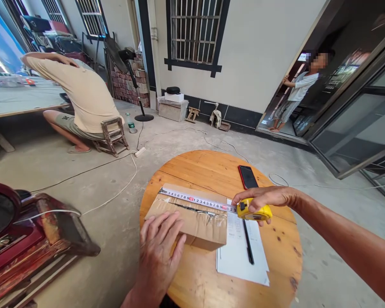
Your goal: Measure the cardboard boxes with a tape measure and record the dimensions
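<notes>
A taped cardboard box (pixel 199 222) lies on a round wooden table (pixel 211 171). My left hand (pixel 158 246) rests flat on the box's near left corner. My right hand (pixel 261 201) grips a yellow tape measure (pixel 255 211) at the box's right end. Its blade (pixel 195 200) stretches left along the far top edge of the box to the far left corner. A white sheet of paper (pixel 240 252) lies to the right of the box with a black pen (pixel 247 241) on it. A dark phone (pixel 247 176) with a red edge lies beyond my right hand.
A person in a beige shirt (pixel 83 96) sits on a low wooden stool (pixel 113 134) at the far left by a long table (pixel 19 100). Another person (pixel 295 92) stands in a doorway at the far right. Cables (pixel 115 171) cross the concrete floor. Dark red furniture (pixel 25 239) stands at my left.
</notes>
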`<state>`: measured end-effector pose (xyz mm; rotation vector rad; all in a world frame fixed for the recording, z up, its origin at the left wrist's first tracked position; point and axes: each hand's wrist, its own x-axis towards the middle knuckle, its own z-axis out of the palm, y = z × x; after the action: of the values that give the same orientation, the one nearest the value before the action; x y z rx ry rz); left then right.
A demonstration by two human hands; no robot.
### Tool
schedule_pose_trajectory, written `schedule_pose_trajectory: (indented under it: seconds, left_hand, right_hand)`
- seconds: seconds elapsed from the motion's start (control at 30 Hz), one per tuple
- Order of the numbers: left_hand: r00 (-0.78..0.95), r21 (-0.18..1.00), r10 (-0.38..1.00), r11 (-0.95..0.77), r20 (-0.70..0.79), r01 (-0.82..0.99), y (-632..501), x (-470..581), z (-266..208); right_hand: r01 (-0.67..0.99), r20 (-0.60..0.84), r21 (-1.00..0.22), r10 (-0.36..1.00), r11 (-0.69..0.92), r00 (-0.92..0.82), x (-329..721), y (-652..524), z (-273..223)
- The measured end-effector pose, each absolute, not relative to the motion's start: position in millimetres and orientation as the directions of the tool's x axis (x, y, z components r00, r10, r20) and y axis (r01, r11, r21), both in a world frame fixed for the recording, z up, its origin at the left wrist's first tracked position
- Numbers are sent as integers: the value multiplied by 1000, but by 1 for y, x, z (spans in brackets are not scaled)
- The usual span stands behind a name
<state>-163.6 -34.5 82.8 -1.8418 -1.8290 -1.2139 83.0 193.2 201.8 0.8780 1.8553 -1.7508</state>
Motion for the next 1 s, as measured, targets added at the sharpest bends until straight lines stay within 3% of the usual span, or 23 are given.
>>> schedule_pose_trajectory:
  seconds: [0.27, 0.4, 0.57, 0.73, 1.0]
  left_hand:
    - [-172, 358, 693, -132, 700, 924, -34, -162, 82]
    - [-219, 342, 665, -57, 713, 938, -25, -157, 84]
    - [-264, 356, 668, -2, 696, 934, -11, -151, 91]
    - [-261, 371, 688, -13, 677, 928, -8, -155, 91]
    - [-210, 354, 701, -64, 681, 933, -9, -162, 88]
  right_hand:
    - [595, -602, -797, 202, -100, -772, 94, 186, 199]
    - [489, -548, -837, 375, -246, -748, 99, 143, 198]
    - [314, -623, -773, 564, -552, -542, 90, 50, 182]
    - [128, -553, -785, 594, -606, -584, 75, 0, 162]
    - [69, -585, -725, 560, -685, -587, 57, -20, 157]
